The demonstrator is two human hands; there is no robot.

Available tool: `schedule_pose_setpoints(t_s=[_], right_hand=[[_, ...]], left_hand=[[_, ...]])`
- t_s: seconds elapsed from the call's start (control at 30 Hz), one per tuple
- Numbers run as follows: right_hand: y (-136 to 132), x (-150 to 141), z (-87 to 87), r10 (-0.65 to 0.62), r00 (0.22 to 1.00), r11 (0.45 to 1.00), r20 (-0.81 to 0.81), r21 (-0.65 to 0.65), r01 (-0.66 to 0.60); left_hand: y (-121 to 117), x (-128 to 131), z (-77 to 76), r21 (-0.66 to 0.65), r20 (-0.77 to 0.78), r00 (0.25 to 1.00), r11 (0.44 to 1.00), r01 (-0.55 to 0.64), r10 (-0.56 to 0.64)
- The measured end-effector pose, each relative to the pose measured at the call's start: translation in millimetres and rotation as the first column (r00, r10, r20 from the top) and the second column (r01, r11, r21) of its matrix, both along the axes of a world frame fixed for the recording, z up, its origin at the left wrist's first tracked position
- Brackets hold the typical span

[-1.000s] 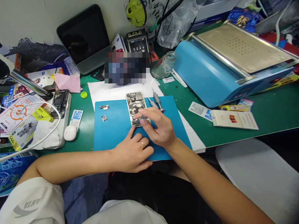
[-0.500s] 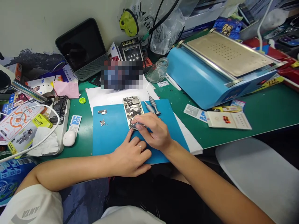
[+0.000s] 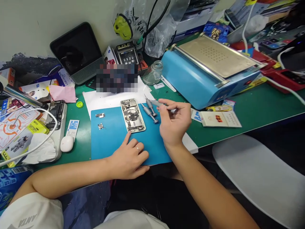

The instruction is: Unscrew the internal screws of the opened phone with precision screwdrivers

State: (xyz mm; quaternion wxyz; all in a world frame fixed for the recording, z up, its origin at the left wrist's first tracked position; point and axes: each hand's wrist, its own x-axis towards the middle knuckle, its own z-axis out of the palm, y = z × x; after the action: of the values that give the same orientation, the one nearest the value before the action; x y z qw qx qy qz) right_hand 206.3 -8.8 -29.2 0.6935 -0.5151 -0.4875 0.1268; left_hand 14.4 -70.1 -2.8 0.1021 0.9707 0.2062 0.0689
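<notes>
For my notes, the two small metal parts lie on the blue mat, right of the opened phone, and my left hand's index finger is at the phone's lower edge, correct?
The side is wrong: the head view shows the small metal parts left of the opened phone. The blue mat and your left hand are as stated.

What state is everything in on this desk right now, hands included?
Phone: open, innards exposed
Blue mat: flat, under the phone
Two small parts: loose on the mat
Two screwdrivers: lying side by side
Left hand: index fingertip at the phone's lower edge
Right hand: raised, gripping a thin grey tool
Display: dark
White case: closed
</notes>
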Motion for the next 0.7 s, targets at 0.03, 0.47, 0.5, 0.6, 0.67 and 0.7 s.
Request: schedule_pose_setpoints(t_s=[0.03, 0.47, 0.5, 0.6, 0.67, 0.7], right_hand=[[0.6, 3.0, -0.8, -0.024, 0.999, 0.999, 0.024, -0.034, 0.025], [7.0, 21.2, -2.6, 0.051, 0.952, 0.903, 0.302, -0.422, 0.086], [6.6, 20.8, -2.6, 0.067, 0.948, 0.899, 0.310, -0.432, 0.078], [5.3, 20.3, -2.1, 0.098, 0.939, 0.891, 0.330, -0.450, 0.066], [4.6, 20.8, -2.1, 0.114, 0.935, 0.890, 0.335, -0.453, 0.054], [4.3, 21.2, -2.2, 0.119, 0.935, 0.890, 0.334, -0.453, 0.048]], left_hand=[[0.3, 0.1, 0.1, 0.000, 0.001, 1.000, 1.000, 0.000, 0.000], [0.3, -0.3, 1.6, -0.001, -0.013, 1.000, 1.000, -0.008, 0.008], [0.2, -0.1, 1.6, -0.001, -0.017, 1.000, 1.000, -0.007, 0.007], [-0.4, 0.1, 1.1, -0.001, -0.018, 1.000, 1.000, -0.005, 0.005], [-1.0, 0.0, 0.6, 0.001, -0.010, 1.000, 1.000, -0.003, 0.003], [-1.2, 0.0, 0.4, 0.003, -0.006, 1.000, 1.000, -0.003, 0.003]])
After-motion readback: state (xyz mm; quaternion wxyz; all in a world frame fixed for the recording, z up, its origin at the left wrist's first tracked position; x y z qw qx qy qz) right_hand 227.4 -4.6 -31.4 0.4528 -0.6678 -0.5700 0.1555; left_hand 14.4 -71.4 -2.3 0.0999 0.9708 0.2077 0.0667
